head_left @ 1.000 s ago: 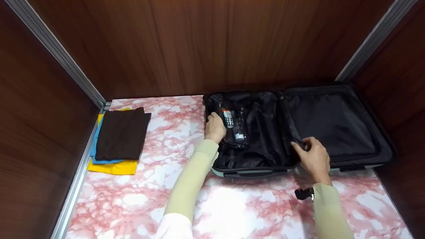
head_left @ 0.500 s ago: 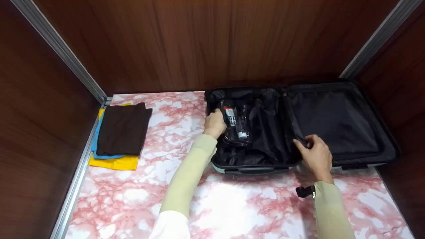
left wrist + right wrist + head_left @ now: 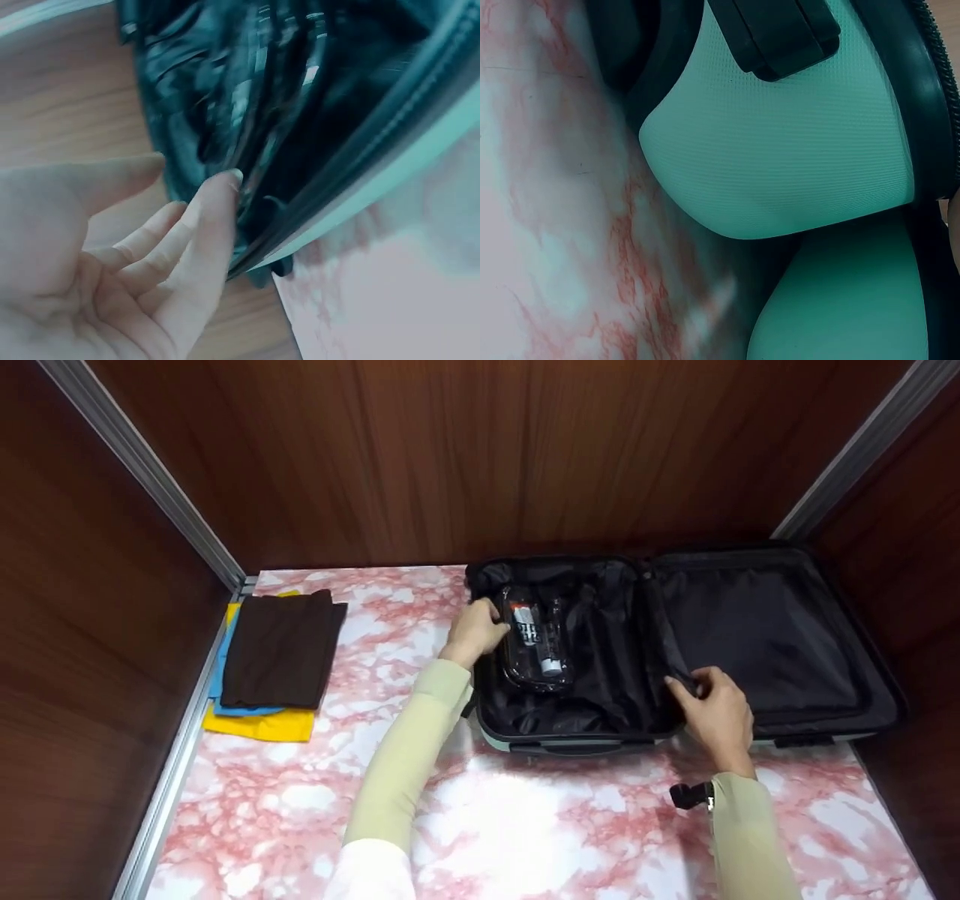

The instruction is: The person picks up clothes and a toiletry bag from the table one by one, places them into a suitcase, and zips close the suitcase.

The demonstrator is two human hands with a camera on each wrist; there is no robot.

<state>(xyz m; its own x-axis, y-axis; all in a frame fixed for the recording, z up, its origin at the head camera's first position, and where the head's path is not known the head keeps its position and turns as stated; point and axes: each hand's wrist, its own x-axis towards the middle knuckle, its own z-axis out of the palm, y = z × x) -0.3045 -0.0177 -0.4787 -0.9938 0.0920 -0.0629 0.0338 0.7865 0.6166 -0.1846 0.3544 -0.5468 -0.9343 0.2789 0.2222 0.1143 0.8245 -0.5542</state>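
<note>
An open suitcase [image 3: 581,733] with black lining and a pale green shell lies at the back right. In its left half sits a clear zip pouch [image 3: 564,675] with a white tube [image 3: 525,624] and a white-capped item [image 3: 552,666] inside. My left hand [image 3: 472,631] is over the suitcase's left rim, beside the pouch. The left wrist view shows its fingers loosely bent, nothing gripped, the index fingertip close to the pouch; whether they touch I cannot tell. At the middle of the suitcase my right hand [image 3: 716,716] pinches the edge of a black lining flap [image 3: 667,649].
A stack of folded cloths [image 3: 281,652], dark brown above blue and yellow, lies at the left. The red and white marbled tabletop [image 3: 300,810] is bounded by brown wood-grain panels [image 3: 450,465]. In the right wrist view the green shell [image 3: 780,150] fills the middle.
My left hand has come off the pouch and moved left to the rim. The pouch stays in the suitcase's left half. The right hand keeps its hold on the flap; the view has shifted slightly.
</note>
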